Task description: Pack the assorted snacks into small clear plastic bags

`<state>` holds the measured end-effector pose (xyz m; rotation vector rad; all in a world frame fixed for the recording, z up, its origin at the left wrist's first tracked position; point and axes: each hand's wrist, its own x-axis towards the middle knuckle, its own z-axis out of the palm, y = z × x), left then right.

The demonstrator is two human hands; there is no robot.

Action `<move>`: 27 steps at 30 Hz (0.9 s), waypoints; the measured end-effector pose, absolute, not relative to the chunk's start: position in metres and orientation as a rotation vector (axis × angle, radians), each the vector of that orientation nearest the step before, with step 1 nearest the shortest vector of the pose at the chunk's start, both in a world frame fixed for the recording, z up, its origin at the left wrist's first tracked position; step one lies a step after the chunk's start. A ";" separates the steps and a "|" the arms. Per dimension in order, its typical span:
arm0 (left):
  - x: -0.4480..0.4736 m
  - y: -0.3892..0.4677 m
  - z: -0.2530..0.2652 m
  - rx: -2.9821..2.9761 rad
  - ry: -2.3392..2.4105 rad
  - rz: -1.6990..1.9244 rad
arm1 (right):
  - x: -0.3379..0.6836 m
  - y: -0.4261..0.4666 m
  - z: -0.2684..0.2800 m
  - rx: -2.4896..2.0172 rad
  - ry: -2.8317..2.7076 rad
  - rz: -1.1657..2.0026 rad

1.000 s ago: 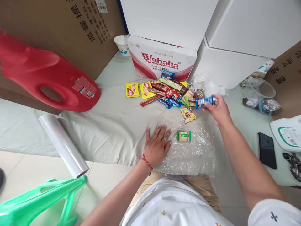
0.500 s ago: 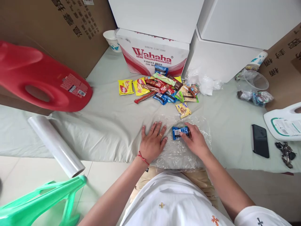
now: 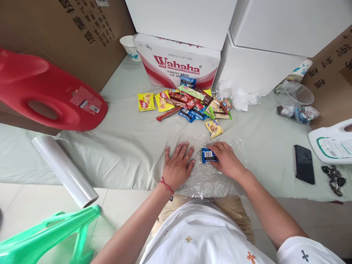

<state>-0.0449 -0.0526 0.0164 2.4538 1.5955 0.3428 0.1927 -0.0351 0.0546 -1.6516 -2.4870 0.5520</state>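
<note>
A small blue snack packet (image 3: 208,154) lies on a crinkled sheet of clear plastic wrap (image 3: 203,183). The fingers of my right hand (image 3: 226,160) close around its right end, covering that part. Just to the left, my left hand (image 3: 178,165) rests flat with fingers spread, holding nothing, its right side by the film. Beyond the hands sits a yellow cookie packet (image 3: 214,128). Behind it is a pile of wrapped snacks (image 3: 189,101), with two yellow snack packets (image 3: 146,102) at its left end.
A plastic wrap roll (image 3: 66,170) lies at the left, below a big red jug (image 3: 52,91). On the right are a phone (image 3: 304,164), keys (image 3: 334,179) and a white jug (image 3: 331,143). A Wahaba-style printed water carton (image 3: 178,60) stands at the back. A green stool (image 3: 52,234) is lower left.
My right hand has shifted its fingers further over the blue packet, from its right edge onto its top and near side. The packet and my left hand stay nearly in place.
</note>
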 end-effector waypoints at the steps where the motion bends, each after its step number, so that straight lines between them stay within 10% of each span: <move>1: -0.045 -0.053 0.016 2.451 1.597 0.347 | 0.194 -0.038 0.054 -1.647 -2.494 0.554; 15: -0.045 -0.052 0.016 2.446 1.606 0.344 | 0.225 0.149 0.086 -2.077 -2.042 0.094; 27: -0.046 -0.052 0.015 2.432 1.571 0.419 | 0.230 0.193 0.093 -2.112 -1.767 0.611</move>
